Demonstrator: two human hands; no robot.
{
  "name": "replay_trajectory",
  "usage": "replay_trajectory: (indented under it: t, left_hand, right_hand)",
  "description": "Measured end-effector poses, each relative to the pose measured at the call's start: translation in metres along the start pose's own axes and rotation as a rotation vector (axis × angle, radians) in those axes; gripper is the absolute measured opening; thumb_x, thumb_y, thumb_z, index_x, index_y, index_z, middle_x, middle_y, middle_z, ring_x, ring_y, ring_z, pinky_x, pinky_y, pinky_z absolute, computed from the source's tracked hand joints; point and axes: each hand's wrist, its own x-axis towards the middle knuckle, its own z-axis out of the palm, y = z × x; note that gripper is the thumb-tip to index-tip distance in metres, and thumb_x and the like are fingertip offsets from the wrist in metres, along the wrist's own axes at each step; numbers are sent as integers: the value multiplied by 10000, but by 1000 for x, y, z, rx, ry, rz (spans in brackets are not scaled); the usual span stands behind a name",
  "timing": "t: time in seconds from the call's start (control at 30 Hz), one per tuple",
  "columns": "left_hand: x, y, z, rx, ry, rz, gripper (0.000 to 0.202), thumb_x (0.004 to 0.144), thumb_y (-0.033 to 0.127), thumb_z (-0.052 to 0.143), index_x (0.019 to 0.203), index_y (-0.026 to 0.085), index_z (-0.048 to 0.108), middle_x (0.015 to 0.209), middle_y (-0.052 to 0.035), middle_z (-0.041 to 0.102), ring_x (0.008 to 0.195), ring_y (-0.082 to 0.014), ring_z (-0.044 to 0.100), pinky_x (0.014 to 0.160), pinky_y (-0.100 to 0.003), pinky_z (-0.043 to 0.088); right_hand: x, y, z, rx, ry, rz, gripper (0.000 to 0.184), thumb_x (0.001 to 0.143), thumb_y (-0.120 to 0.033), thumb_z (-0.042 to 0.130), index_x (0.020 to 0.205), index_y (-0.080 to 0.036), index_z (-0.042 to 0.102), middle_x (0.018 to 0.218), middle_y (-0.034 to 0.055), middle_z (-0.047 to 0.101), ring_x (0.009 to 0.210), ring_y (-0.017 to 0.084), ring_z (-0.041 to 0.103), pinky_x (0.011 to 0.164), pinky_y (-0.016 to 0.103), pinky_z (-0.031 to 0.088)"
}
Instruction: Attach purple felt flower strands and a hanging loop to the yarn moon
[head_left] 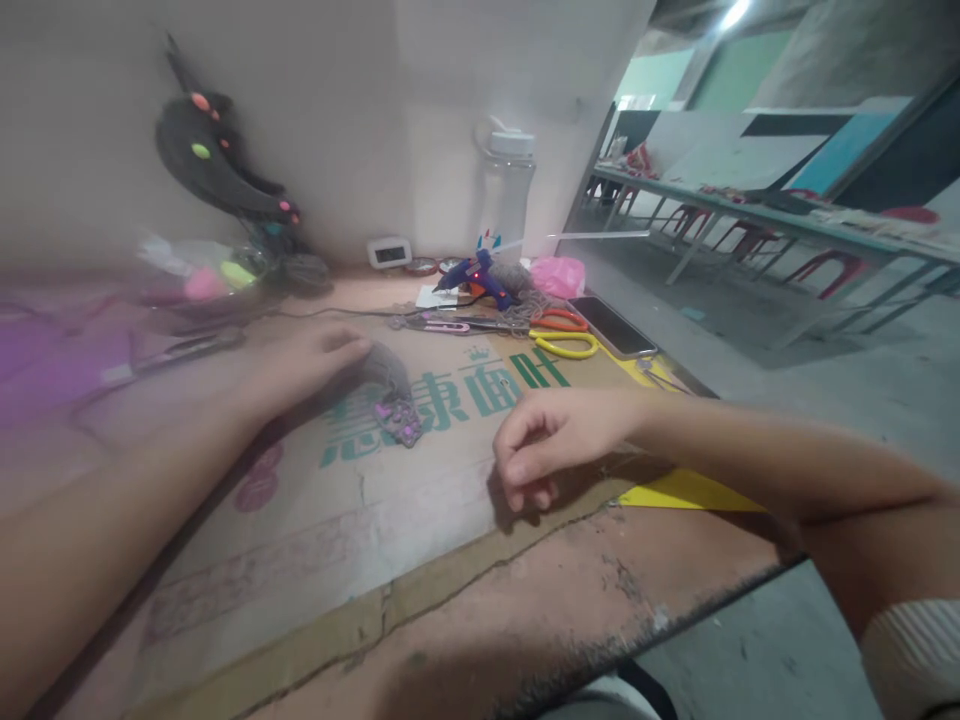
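My left hand [319,355] is over the cardboard, smeared by motion. Its thumb and fingertips close at the upper end of a grey curved piece [386,370], whose lower end carries small purple bits [405,425]. Part of that piece is hidden by the fingers. To the right, my right hand [536,450] hovers low over the cardboard or rests on it; I cannot tell which. Its fingers are curled in with the thumb against them, and nothing shows in them. Beneath both lies the flattened cardboard [300,540] with green printed characters.
Yellow-handled scissors [566,345], red-handled scissors [559,320], a pink cutter [446,327] and a phone [611,328] lie beyond my hands. Behind are a blue glue gun [480,278], grey yarn [517,285], a bottle [506,185] and a small clock [390,252]. A dark crescent [217,165] with coloured balls stands left.
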Motion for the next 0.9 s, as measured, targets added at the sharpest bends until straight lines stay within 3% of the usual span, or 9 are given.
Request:
replay_trajectory:
  t: [0.1, 0.2, 0.3, 0.43, 0.57, 0.67, 0.73, 0.8, 0.9]
  left_hand:
    - [1, -2, 1, 1, -30, 70, 361, 826, 507, 559, 922, 176, 668, 863, -31, 690, 773, -189, 608, 665, -266, 475]
    - [0, 0, 4, 43, -41, 88, 388, 831, 520, 527, 923, 170, 668, 870, -47, 700, 781, -209, 626, 689, -293, 487]
    - [-2, 3, 7, 113, 12, 99, 425, 837, 538, 504, 963, 173, 681, 862, -47, 706, 744, -203, 625, 683, -294, 478]
    - [-2, 7, 3, 71, -69, -21, 479, 861, 537, 454, 1066, 171, 686, 813, -48, 703, 547, -165, 585, 539, -279, 447]
    - [-6, 25, -10, 78, -130, 92, 383, 844, 448, 534, 1105, 211, 684, 930, -40, 715, 781, -191, 645, 657, -271, 482]
    - [-19, 54, -18, 113, -52, 186, 344, 880, 409, 517, 1137, 229, 658, 1014, -42, 718, 854, -190, 655, 715, -282, 494]
    - [-30, 74, -20, 215, 43, 316, 294, 892, 357, 525, 1129, 249, 661, 1054, -33, 716, 912, -192, 656, 784, -297, 493]
    - [-41, 90, -21, 324, 129, 473, 240, 897, 275, 525, 1078, 269, 683, 1019, -14, 727, 927, -189, 659, 827, -305, 484]
    - [-53, 103, -23, 396, 220, 628, 224, 897, 235, 537, 1054, 284, 690, 972, 4, 739, 905, -179, 666, 841, -299, 481]
  right_hand:
    - [20, -6, 9, -250, 162, -167, 308, 934, -365, 521, 902, -111, 691, 693, 23, 648, 621, 90, 591, 597, 197, 481]
    - [41, -1, 6, -731, 403, -403, 231, 942, -251, 487, 967, -138, 687, 917, 83, 698, 847, 151, 632, 771, 275, 499]
    - [59, 15, -9, -1095, 452, -526, 243, 943, -201, 452, 1018, -138, 675, 1020, 124, 683, 946, 195, 613, 840, 334, 483]
    - [68, 35, -23, -1084, 561, -512, 225, 946, -199, 450, 1007, -153, 661, 1011, 113, 665, 967, 189, 597, 877, 332, 468]
    - [65, 35, -21, -942, 696, -396, 164, 928, -237, 483, 922, -161, 629, 915, 89, 661, 866, 194, 599, 801, 343, 474]
    - [64, 28, -21, -599, 890, -288, 164, 918, -307, 503, 932, -165, 585, 871, 65, 654, 817, 188, 612, 746, 332, 491]
    - [63, 24, -22, -439, 891, -332, 219, 921, -332, 493, 1038, -169, 582, 986, 79, 667, 910, 195, 626, 794, 339, 499]
    - [61, 22, -23, -428, 854, -409, 252, 918, -332, 493, 1090, -182, 600, 1082, 80, 674, 1000, 199, 625, 858, 346, 487]
    - [58, 19, -19, -553, 877, -462, 194, 904, -305, 515, 946, -189, 665, 962, 50, 716, 919, 186, 649, 843, 324, 483]
